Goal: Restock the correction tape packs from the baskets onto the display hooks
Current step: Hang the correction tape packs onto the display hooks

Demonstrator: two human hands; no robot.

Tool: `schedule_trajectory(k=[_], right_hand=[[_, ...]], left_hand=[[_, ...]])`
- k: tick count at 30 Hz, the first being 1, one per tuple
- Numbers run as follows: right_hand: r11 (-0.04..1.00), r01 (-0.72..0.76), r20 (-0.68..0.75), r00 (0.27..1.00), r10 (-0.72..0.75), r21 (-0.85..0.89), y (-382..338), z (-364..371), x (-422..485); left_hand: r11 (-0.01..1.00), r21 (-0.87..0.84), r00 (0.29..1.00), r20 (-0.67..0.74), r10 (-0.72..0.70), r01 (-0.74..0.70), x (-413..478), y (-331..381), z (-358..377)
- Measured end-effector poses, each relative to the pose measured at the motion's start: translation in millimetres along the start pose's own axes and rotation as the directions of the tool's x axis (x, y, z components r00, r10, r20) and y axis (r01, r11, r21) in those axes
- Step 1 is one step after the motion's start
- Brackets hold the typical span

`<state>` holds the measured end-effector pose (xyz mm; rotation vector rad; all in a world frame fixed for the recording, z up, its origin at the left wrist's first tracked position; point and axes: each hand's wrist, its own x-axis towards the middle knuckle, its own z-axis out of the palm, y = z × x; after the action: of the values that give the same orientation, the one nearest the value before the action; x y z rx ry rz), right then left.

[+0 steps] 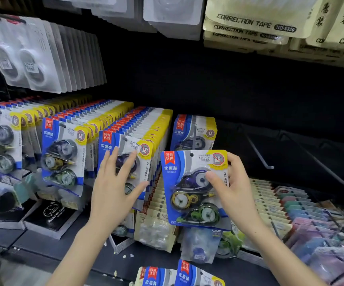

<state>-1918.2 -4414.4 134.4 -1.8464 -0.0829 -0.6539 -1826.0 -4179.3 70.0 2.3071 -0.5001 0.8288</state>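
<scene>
My right hand (pixel 234 189) grips a blue and yellow correction tape pack (pixel 189 183) by its right edge, thumb across the front. I hold it upright, low in front of a short hung row of the same packs (pixel 193 131). My left hand (pixel 114 183) lies flat with straight fingers against the front pack of a full hook row (pixel 125 150). More full rows (pixel 63 153) hang to the left. Loose packs (pixel 189 274) show at the bottom edge.
Two bare metal hooks (pixel 259 154) (pixel 323 169) stick out at the right. Cream correction tape bags (pixel 257 23) and clear blister packs (pixel 33 58) hang above. Pastel packs (pixel 311 221) fill trays at lower right, and black boxes (pixel 51 215) sit on the shelf at lower left.
</scene>
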Motion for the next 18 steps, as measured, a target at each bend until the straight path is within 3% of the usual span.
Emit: schedule_trajectory(k=[18], right_hand=[[0.994,-0.103,-0.123,0.987,0.106,0.029,31,12,33]], left_hand=[[0.983,0.158,0.995,-0.015,0.098,-0.094,5,-4,8]])
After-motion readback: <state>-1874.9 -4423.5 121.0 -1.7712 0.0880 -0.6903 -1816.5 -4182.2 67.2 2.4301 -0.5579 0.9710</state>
